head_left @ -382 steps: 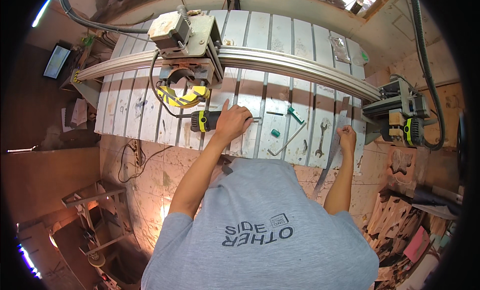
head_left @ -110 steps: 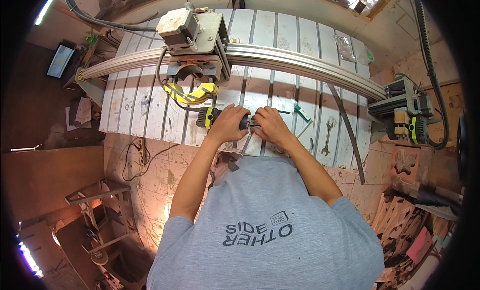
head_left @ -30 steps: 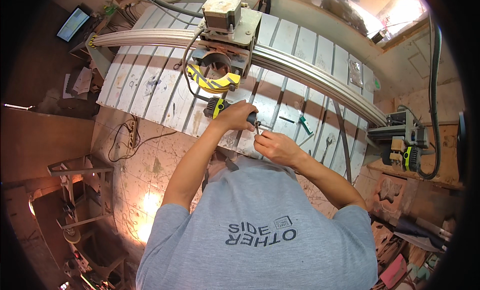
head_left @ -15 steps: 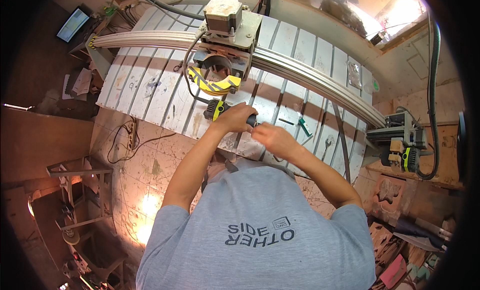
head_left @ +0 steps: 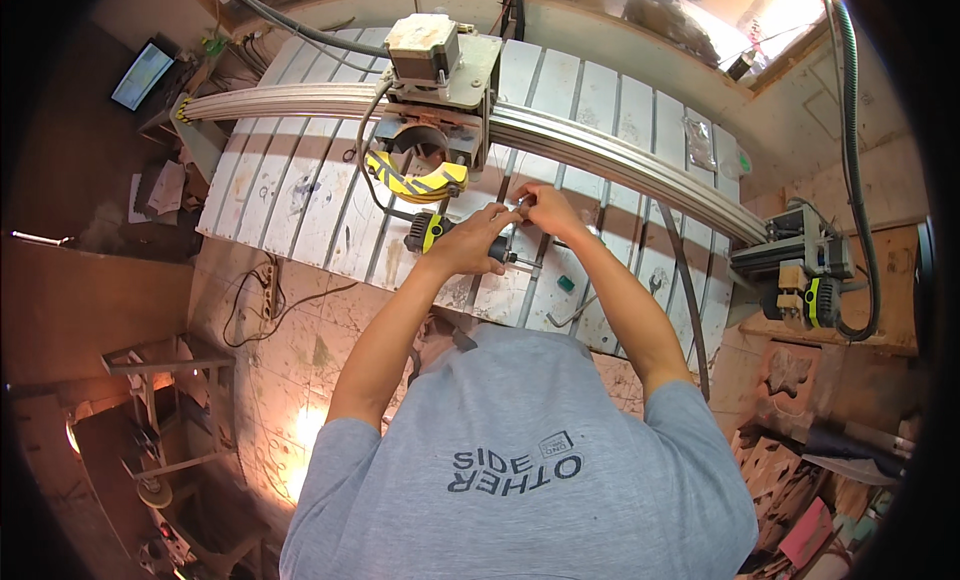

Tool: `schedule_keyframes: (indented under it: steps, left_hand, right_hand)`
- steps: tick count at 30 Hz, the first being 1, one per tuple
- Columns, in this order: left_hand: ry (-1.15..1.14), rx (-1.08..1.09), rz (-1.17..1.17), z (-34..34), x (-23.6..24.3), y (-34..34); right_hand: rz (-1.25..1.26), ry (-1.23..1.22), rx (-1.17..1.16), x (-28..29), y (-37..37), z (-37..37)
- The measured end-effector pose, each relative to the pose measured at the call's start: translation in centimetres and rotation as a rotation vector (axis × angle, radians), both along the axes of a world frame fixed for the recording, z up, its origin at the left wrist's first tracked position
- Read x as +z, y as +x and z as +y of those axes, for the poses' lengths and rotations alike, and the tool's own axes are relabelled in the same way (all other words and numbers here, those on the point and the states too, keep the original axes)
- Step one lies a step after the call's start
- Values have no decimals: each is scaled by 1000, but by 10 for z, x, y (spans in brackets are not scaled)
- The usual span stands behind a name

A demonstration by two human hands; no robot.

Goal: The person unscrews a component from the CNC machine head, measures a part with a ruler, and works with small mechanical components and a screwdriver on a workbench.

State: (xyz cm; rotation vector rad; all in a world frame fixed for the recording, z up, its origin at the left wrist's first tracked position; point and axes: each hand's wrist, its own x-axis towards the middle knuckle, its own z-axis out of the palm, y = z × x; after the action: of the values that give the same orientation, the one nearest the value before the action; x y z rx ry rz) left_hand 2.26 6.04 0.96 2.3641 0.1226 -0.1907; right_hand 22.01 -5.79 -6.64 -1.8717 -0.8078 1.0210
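My left hand (head_left: 468, 247) is closed around the body of a handheld router motor (head_left: 428, 232), black with a yellow-green band, lying on the slatted white bed. A thin metal shaft (head_left: 524, 262) sticks out of its right end, pointing right. Just beyond it, my right hand (head_left: 548, 212) is pinched, its fingertips meeting the left fingers. Whatever small thing sits between them is hidden. Right of the shaft lies a small green piece (head_left: 566, 283), and nearer to me a bent metal rod (head_left: 576, 314). A spanner (head_left: 657, 279) rests past my right forearm.
A gantry beam (head_left: 630, 170) crosses above the white bed (head_left: 300, 185). From it hangs a carriage with a motor (head_left: 422, 50) and a yellow-and-black striped clamp ring (head_left: 415, 175). A black cable (head_left: 690, 300) runs down at right. A second router (head_left: 822, 302) hangs at the beam's right end.
My right hand has moved from the router's right end up and away to beside the left fingertips. The metal shaft now shows plainly. My left hand keeps its hold on the router.
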Motion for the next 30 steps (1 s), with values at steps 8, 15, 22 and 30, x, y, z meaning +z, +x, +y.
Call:
schedule_keyframes:
  steps: [8, 15, 22, 30]
  left_hand:
    - [152, -152, -11, 0, -18, 4]
    - [128, -135, 47, 1, -17, 0]
    - [142, -166, 51, 0, -14, 3]
    - [132, -217, 48, 7, -19, 5]
  right_hand:
    - [-80, 22, 77, -15, 7, -8]
    - [-54, 131, -142, 64, 17, -87]
    - [-484, -304, -385, 94, 16, -223]
    - [-402, -541, -703, 36, -16, -292]
